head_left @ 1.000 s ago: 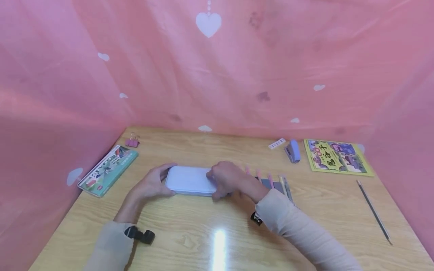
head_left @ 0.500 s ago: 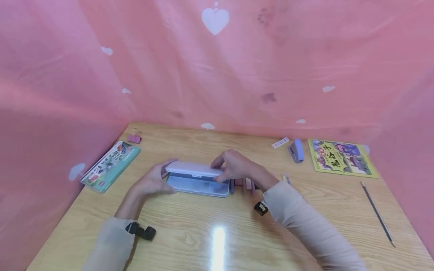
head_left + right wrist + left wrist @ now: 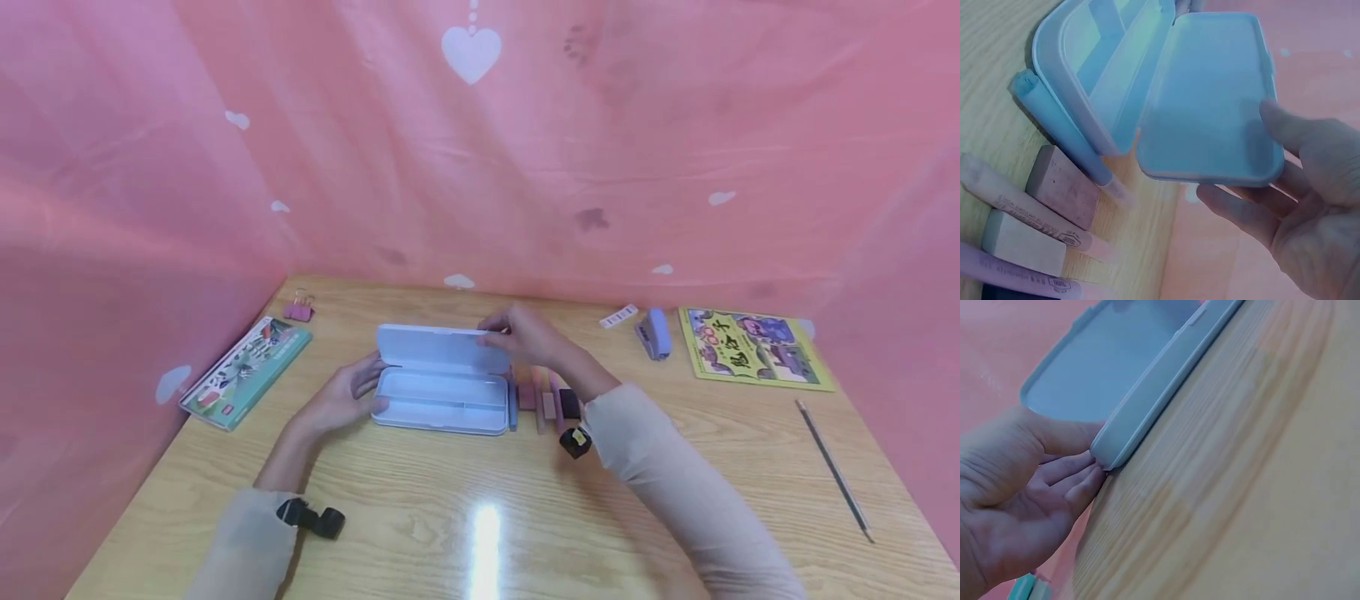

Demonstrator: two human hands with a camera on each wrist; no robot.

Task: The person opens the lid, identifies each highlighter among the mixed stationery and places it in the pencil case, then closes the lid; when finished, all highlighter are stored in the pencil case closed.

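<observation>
A pale blue pencil case (image 3: pixel 420 417) lies on the wooden table with its lid (image 3: pixel 442 350) raised at the back. Bare compartments with a divider show inside. My left hand (image 3: pixel 341 400) holds the case's left end, thumb at the front and fingers behind, as the left wrist view shows. At the lid's right end my right hand (image 3: pixel 1316 212) pinches the edge, thumb on the inner face and fingers behind. Beside the case's right end lie a blue marker (image 3: pixel 1063 128), a reddish eraser (image 3: pixel 1063 187), a pale eraser (image 3: pixel 1025 244) and a purple marker (image 3: pixel 1016 269).
A teal illustrated box (image 3: pixel 247 371) and a pink binder clip (image 3: pixel 298 311) lie at the left. Toward the back right are a purple stapler (image 3: pixel 654 335), a small white strip (image 3: pixel 618 316) and a yellow book (image 3: pixel 756 348). A pencil (image 3: pixel 834 471) lies near the right edge.
The pencil case was closed a second ago. My right hand has lifted its lid up and back, so the inside now shows. My left hand has stayed at the left end.
</observation>
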